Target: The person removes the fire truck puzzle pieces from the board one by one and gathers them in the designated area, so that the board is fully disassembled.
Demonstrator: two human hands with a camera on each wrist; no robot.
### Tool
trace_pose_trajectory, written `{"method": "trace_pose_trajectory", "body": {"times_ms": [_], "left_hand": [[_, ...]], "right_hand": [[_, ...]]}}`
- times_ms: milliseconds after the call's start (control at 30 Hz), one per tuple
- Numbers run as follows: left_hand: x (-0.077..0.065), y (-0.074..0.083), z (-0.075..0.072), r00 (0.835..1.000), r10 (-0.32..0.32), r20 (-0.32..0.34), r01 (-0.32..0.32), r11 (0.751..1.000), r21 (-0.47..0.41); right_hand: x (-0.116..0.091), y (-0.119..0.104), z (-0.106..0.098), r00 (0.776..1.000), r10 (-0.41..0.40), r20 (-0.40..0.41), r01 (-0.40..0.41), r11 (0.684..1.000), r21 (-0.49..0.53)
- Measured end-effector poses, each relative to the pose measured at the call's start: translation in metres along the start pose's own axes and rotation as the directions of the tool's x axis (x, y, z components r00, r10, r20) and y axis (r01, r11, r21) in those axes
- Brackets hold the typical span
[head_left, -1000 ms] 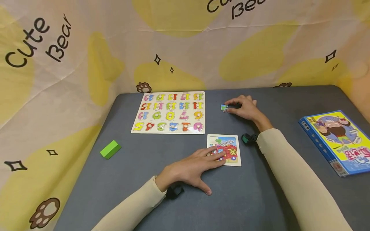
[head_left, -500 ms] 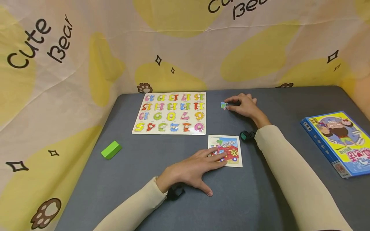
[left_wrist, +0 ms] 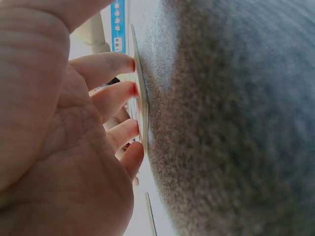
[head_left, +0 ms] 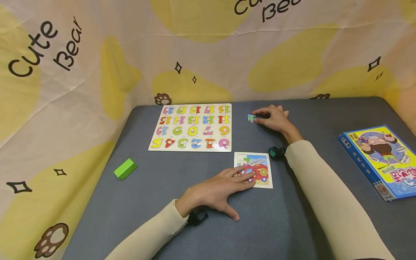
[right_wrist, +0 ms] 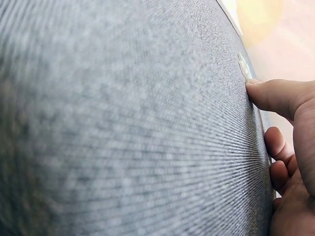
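Note:
My left hand [head_left: 219, 189] lies with spread, straight fingers on a small framed jigsaw puzzle [head_left: 262, 169] of a red fire truck. In the left wrist view its fingertips [left_wrist: 129, 91] press on the thin board. Farther back, my right hand [head_left: 274, 118] pinches a small blue-green jigsaw piece [head_left: 251, 117] at its right side, between thumb and a finger. The right wrist view shows the thumb [right_wrist: 268, 94] touching the piece [right_wrist: 243, 66], which is at the table surface. Part of the fire truck picture is hidden under my left fingers.
A number puzzle board [head_left: 191, 127] lies at the back, left of the jigsaw piece. A green block [head_left: 125, 168] sits at the left, and a blue and yellow box [head_left: 381, 159] at the right. Behind the grey table [head_left: 156, 231] hangs a patterned cloth [head_left: 208, 54].
My right hand has shifted the jigsaw piece slightly away, toward the table's back edge. My left hand keeps its place on the fire truck puzzle.

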State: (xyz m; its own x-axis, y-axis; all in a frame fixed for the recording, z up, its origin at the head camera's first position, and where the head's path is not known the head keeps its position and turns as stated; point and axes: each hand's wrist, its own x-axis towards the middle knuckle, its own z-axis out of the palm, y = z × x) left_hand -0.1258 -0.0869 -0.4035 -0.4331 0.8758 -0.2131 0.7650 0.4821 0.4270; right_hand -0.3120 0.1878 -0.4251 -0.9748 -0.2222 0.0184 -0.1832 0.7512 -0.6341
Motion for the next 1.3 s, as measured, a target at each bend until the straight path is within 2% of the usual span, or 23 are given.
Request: {"method": "trace_pose_trajectory", "body": {"times_ms": [200,467,567,733,833,1033,1167,1300], "left_hand": [[0.002,-0.001,0.003,1.000,0.007,0.003,-0.006,1.000,-0.009],[0.003,-0.001,0.003,1.000,0.001,0.011,-0.001,1.000,-0.009],[0.002,-0.001,0.002,1.000,-0.011,0.011,0.011,1.000,-0.012],[0.002,-0.002,0.001,1.000,-0.018,-0.003,0.018,1.000,-0.010],[0.001,-0.003,0.001,1.000,-0.019,-0.018,0.019,1.000,-0.003],[0.002,-0.005,0.001,0.999,-0.006,-0.033,0.006,1.000,0.010],[0.002,-0.006,0.002,0.999,0.007,-0.047,-0.007,1.000,0.004],[0.003,-0.007,0.004,0.998,0.010,-0.067,-0.011,1.000,-0.022]], "right_hand": [[-0.004,0.005,0.001,1.000,-0.013,-0.016,0.014,0.999,0.036],[-0.014,0.011,-0.002,0.995,-0.080,-0.055,0.089,0.978,0.191],[-0.022,0.012,-0.005,0.993,-0.119,-0.024,0.121,0.966,0.230],[-0.042,0.009,-0.005,0.983,-0.161,0.084,0.137,0.960,0.243],[-0.056,0.004,-0.001,0.969,-0.210,0.129,0.172,0.951,0.255],[-0.083,-0.008,0.009,0.923,-0.327,0.204,0.269,0.925,0.268],[-0.095,-0.015,0.013,0.897,-0.367,0.245,0.309,0.919,0.247],[-0.103,-0.017,0.017,0.882,-0.385,0.271,0.335,0.918,0.214]]}}
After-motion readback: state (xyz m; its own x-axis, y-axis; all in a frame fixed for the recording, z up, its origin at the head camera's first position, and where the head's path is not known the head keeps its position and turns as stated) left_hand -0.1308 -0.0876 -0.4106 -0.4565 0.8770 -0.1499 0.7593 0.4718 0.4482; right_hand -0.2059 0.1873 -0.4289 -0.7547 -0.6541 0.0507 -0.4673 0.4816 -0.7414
